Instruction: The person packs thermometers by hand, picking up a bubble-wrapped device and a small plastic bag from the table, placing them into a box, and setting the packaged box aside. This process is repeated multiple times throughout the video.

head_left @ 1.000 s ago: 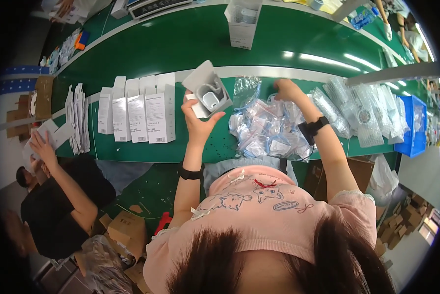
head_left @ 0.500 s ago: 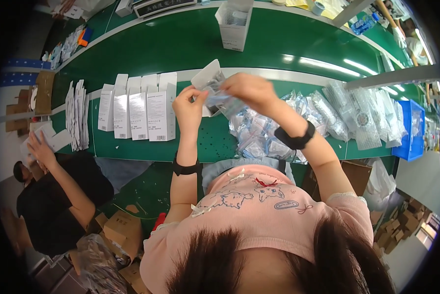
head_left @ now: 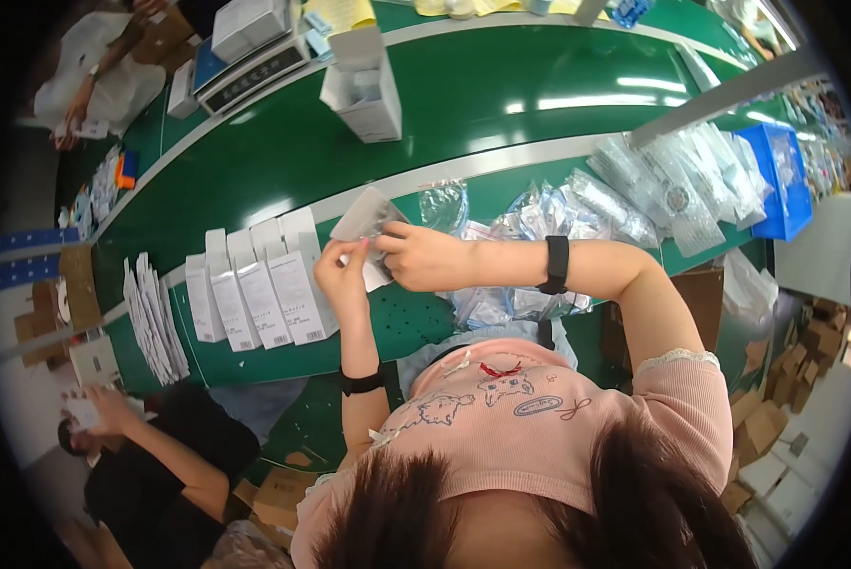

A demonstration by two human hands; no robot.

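In front of me my left hand [head_left: 343,273] pinches the near left edge of a small white box [head_left: 367,211], whose flap stands up. My right hand [head_left: 414,258] is at the right of the box's mouth, its fingers curled in and down. Whatever is between those fingers is hidden; the inside of the box looks grey and is mostly covered by my hands. Just beyond my right hand a clear plastic bag [head_left: 444,204] lies on the green table. A row of several white boxes [head_left: 297,294] stands to the left of my left hand.
Flat folded cartons [head_left: 150,322] lie at the far left. Clear packets with blue parts [head_left: 539,223] heap up on the right, beside bubble-wrap bags [head_left: 658,190] and a blue bin [head_left: 779,180]. An open white box [head_left: 369,100] stands on the far bench. A co-worker's arm [head_left: 169,455] is at left.
My right hand has come down to the box's mouth, and the clear bag now lies beyond it. My view has turned, so the bench appears tilted. The co-worker's hand has moved.
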